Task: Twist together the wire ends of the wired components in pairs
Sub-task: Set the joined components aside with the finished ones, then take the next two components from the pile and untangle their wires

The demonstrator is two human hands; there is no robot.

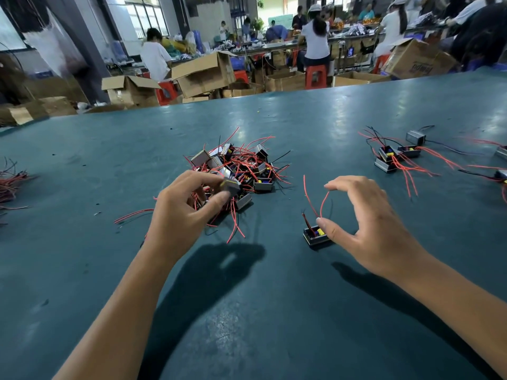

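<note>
Nearest to me, my right hand is arching over a small black box-shaped component with yellow parts inside, which is sitting alone on the dark green matte desk; the thumb is touching the box's edge, the fingers are spread and loosely curved, and the forefinger tip is meeting the top of a thin red insulated wire loop without clamping it. A little farther, my left hand is pinching a silvery metal-cased component at the near edge of the tangled pile of similar units with red and black leads. I am judging these pieces light and rigid, their leads springy, thin and liable to snag, so I am favouring the case sides for lifting and the bare wire tips for twisting. Farther right, a smaller cluster of wired boxes is lying well apart.
</note>
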